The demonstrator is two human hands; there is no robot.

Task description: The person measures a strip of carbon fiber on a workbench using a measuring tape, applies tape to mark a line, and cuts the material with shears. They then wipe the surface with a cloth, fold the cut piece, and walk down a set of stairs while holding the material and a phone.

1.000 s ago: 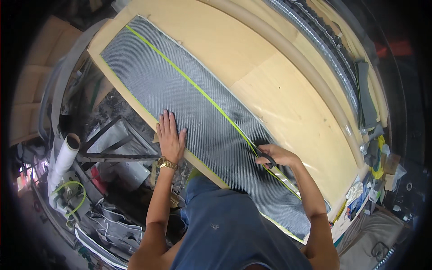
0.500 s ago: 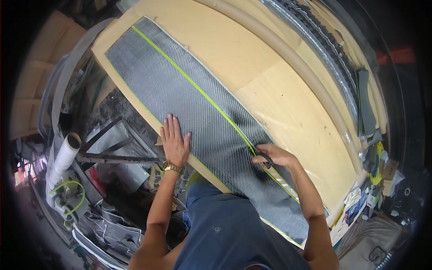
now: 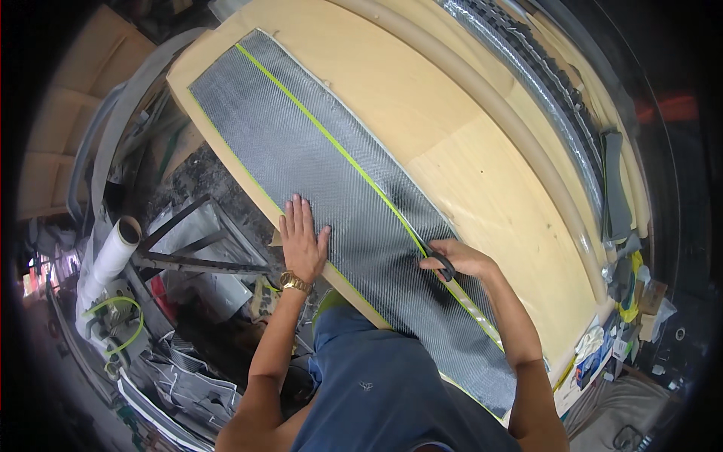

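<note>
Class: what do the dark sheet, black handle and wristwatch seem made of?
Dark sheet: probably woven fibre, perhaps carbon, with a satin sheen; fine ribbing shows. Black handle: likely smooth plastic, being evenly dark. Wristwatch: seemingly polished gold-coloured metal; it glints.

The left hand [image 3: 303,245] lies flat, palm down, its fingers side by side and pointing away from the body — the thumb stands apart. The left forearm [image 3: 280,335] reaches forward. The right hand [image 3: 461,258] is curled closed — the right forearm [image 3: 514,313] slants inward from a bent elbow.
</note>
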